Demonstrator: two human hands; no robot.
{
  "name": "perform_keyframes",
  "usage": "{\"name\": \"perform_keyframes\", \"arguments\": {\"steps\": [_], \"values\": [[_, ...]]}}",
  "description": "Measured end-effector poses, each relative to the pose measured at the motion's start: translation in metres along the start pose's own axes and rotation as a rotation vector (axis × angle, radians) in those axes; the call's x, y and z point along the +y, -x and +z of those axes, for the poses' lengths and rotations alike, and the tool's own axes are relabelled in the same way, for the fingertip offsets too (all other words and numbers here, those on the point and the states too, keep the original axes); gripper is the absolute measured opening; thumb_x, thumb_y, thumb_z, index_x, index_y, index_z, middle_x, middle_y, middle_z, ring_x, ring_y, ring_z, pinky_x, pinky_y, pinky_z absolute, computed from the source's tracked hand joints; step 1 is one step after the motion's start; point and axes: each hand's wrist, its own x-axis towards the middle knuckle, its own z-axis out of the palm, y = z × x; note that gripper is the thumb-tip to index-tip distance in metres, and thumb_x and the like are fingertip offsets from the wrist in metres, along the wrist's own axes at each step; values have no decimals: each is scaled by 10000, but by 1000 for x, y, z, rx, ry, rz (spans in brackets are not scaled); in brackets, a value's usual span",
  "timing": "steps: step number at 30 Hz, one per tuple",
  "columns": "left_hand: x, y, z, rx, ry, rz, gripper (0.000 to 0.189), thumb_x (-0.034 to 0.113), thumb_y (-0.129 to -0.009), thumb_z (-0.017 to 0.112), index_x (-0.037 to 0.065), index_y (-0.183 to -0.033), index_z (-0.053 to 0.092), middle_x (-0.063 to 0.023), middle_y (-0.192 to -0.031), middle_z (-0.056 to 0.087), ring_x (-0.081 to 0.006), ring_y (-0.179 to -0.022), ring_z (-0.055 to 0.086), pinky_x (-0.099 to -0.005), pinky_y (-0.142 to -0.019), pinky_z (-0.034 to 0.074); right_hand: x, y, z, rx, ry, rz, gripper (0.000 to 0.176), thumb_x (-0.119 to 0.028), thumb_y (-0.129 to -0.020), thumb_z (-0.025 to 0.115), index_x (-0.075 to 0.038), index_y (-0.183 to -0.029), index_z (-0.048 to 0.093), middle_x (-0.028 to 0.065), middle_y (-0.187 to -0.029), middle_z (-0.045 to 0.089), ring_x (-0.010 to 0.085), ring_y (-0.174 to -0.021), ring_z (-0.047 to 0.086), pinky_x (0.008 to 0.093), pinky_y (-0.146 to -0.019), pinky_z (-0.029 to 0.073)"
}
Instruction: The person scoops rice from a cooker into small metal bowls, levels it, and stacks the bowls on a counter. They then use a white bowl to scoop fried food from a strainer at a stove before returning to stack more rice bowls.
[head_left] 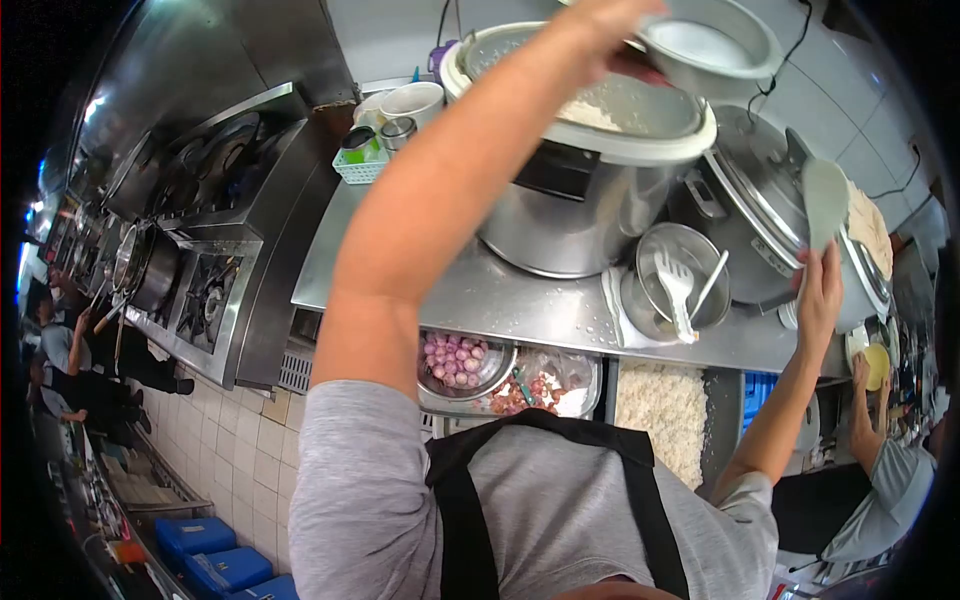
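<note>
Steel-clad commercial kitchen, seen from the head camera: a wet stainless table [500, 300] carries a large rice cooker [580, 200], its pot showing cooked rice [600, 115] and its lid [765, 195] swung open to the right. The person's left hand [610, 25] is raised above the cooker, fingers closed on the near rim of a metal bowl [715, 45] held tilted over the pot; the top of the frame cuts off part of the grip. The right hand [820, 290] is wrapped around the handle of a pale rice paddle [825, 200], blade up in front of the lid. Between the arms a small steel bowl [680, 285] holds a white fork and a spoon. Below the table edge sit a bowl of shallots [460, 360] and a tray of rice [660, 405]. A gas range [200, 285] runs along the left, and a co-worker's arm [865, 410] shows at far right. The metal bowl looks thin, rigid and light, likely slick where damp, and is best taken by its rolled rim; the paddle seems stiff, light plastic, gripped low on the handle.
</note>
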Motion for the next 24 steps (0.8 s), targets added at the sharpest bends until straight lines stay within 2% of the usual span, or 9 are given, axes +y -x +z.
{"name": "perform_keyframes", "arguments": {"steps": [1, 5, 9, 11, 12, 16, 17, 19, 24], "values": [[8, 4, -27, -8, -75, 7, 539, 440, -886, 520, 8, -1207, 526, -161, -1098, 617, -277, -979, 622, -396, -853, 509, -28, -18, 18, -29, 162, -50, 233, -155, -935, 467, -42, -1132, 520, 55, -809, 582, 126, -596, 488, 243, -582, 412], [-21, -3, -82, 402, 61, 126, 403, 287, -904, 496, -72, -1081, 541, -185, -975, 630, -315, -763, 663, -385, -531, 586, -93, -96, 100, -207, 774, -507, 254, -103, -877, 451, -76, -1115, 537, 213, -866, 624, 391, -840, 598, 444, -703, 452], [-68, -27, -108, 456, 130, 155, 359, 254, -894, 513, -70, -1039, 563, -201, -882, 631, -319, -705, 655, -392, -525, 565, -102, -180, 236, -642, 1262, -827, 285, -139, -880, 438, -116, -1138, 557, 181, -1002, 628, 346, -968, 592, 466, -808, 449], [-77, -30, -100, 479, 64, 171, 360, 209, -884, 510, -110, -1044, 556, -232, -842, 634, -351, -675, 667, -394, -469, 560, -40, -229, 311, -284, 632, -1383, 372, -161, -875, 475, -154, -1244, 519, 178, -1208, 546, 313, -1195, 478, 492, -979, 365], [-99, -59, -109, 528, -97, 272, 364, 204, -877, 486, -126, -1014, 559, -251, -836, 631, -371, -665, 664, -393, -458, 570, -34, -244, 337, -368, 674, -1434, 363, -162, -868, 477, -147, -1228, 522, 181, -1195, 548, 315, -1182, 482, 492, -971, 368], [-102, -64, -109, 685, -228, 356, 407, 288, -811, 545, -67, -999, 607, -256, -918, 642, -376, -868, 641, -436, -756, 513, -49, -237, 424, -880, 1064, -1257, 329, -166, -841, 489, -120, -1162, 538, 194, -1144, 558, 324, -1128, 498, 489, -940, 378], [-74, -23, -103, 555, -25, 276, 405, 295, -812, 558, -57, -1006, 609, -255, -918, 641, -373, -853, 642, -437, -758, 512, -49, -231, 436, -954, 1072, -1245, 321, -168, -834, 492, -113, -1146, 542, 197, -1131, 560, 326, -1115, 502, 488, -932, 380], [-68, -12, -101, 478, 153, 291, 353, 230, -853, 518, -83, -1012, 548, -211, -787, 612, -304, -501, 627, -366, -338, 505, -44, -218, 451, -1077, 1057, -1229, 306, -170, -820, 498, -99, -1113, 549, 203, -1105, 564, 330, -1088, 510, 487, -916, 385], [-68, -11, -103, 428, 182, 340, 356, 195, -846, 493, -99, -1046, 515, -238, -822, 595, -312, -482, 616, -376, -342, 502, -35, -203, 455, -1229, 951, -1183, 275, -175, -786, 513, -65, -1031, 569, 219, -1040, 576, 342, -1021, 530, 483, -878, 397]]}}
